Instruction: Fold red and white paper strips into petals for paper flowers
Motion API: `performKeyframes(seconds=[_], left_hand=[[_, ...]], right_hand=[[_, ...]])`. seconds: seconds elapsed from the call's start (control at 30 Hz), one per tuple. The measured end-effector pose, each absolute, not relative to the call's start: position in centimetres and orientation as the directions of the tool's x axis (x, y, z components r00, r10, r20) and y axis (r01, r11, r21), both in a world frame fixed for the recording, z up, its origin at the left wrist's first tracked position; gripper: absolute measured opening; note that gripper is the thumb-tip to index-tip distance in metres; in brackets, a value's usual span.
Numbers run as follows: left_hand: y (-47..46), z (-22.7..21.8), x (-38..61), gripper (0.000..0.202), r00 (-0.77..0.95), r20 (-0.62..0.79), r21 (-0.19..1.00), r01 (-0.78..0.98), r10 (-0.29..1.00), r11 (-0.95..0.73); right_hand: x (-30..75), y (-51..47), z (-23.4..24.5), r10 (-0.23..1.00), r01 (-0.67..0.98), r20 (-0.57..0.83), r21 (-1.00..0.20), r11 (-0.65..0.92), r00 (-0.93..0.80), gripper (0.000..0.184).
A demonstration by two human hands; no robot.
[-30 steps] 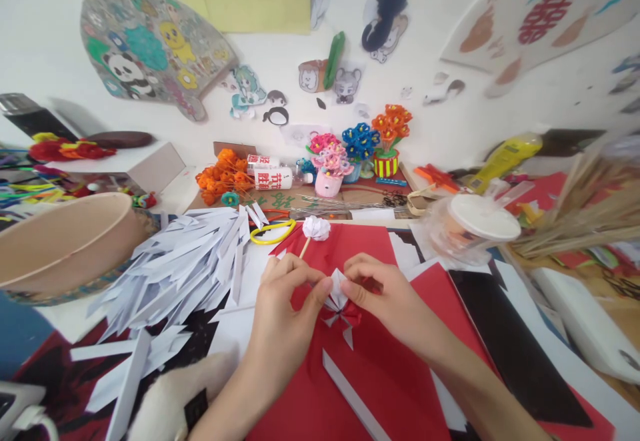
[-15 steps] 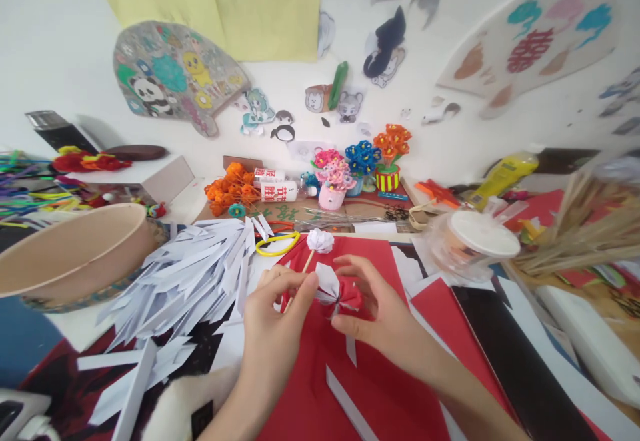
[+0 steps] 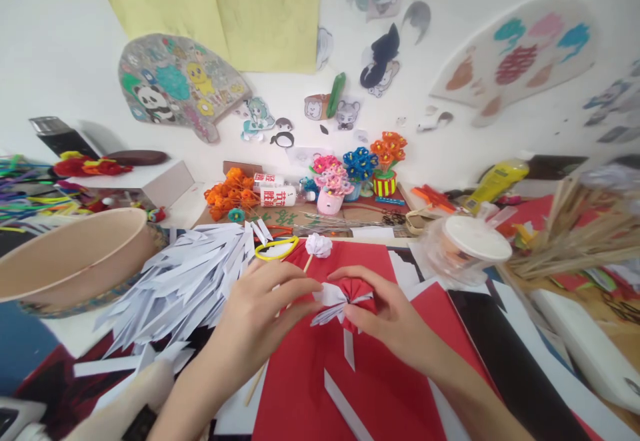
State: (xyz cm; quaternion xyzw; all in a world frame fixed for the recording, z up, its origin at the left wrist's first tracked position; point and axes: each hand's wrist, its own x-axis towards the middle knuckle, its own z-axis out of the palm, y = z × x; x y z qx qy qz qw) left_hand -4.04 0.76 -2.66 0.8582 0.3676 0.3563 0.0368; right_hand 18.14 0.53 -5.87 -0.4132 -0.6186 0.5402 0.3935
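My right hand [image 3: 390, 308] is closed around the right side of a folded paper rosette [image 3: 357, 292], red on the outside with white pleats fanning from its pinched centre. My left hand [image 3: 273, 304] has its fingertips and thumb drawn together at the rosette's white left edge. Beneath my left hand runs a thin wooden stick [image 3: 255, 384], tipped with a crumpled white paper ball [image 3: 319, 246]; its middle is hidden. Red paper [image 3: 305, 388] lies under both hands, and white paper strips [image 3: 345, 404] rest on it.
To the left are a heap of white paper strips [image 3: 185, 281] and a large beige bowl [image 3: 85, 248]. Yellow-handled scissors [image 3: 275, 249] lie behind my hands. A lidded cup [image 3: 475, 241] stands at right. Small pots of handmade flowers [image 3: 331, 198] line the back.
My left hand has turned over, its back now facing up, and its fingers have shifted along the rosette's left edge. More white pleats of the rosette are spread out. The right hand keeps its hold.
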Motion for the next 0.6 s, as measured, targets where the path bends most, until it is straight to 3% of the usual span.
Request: performKeyframes(seconds=[0.27, 0.4, 0.6], left_hand=[[0.0, -3.4, -3.4, 0.027, 0.684, 0.627, -0.214, 0.612, 0.373, -0.762], [-0.6, -3.8, -3.7, 0.037, 0.743, 0.597, -0.295, 0.554, 0.303, -0.778], [-0.7, -3.9, -3.7, 0.037, 0.772, 0.599, -0.382, 0.507, 0.21, -0.773]], right_hand=[[18.3, 0.1, -5.9, 0.908, 0.012, -0.023, -1.0, -0.019, -0.419, 0.038], [18.3, 0.0, -5.8, 0.901, 0.007, -0.047, -0.999, -0.048, -0.431, 0.039], [18.5, 0.3, -5.8, 0.912, 0.038, -0.006, -0.999, 0.01, -0.411, 0.034]])
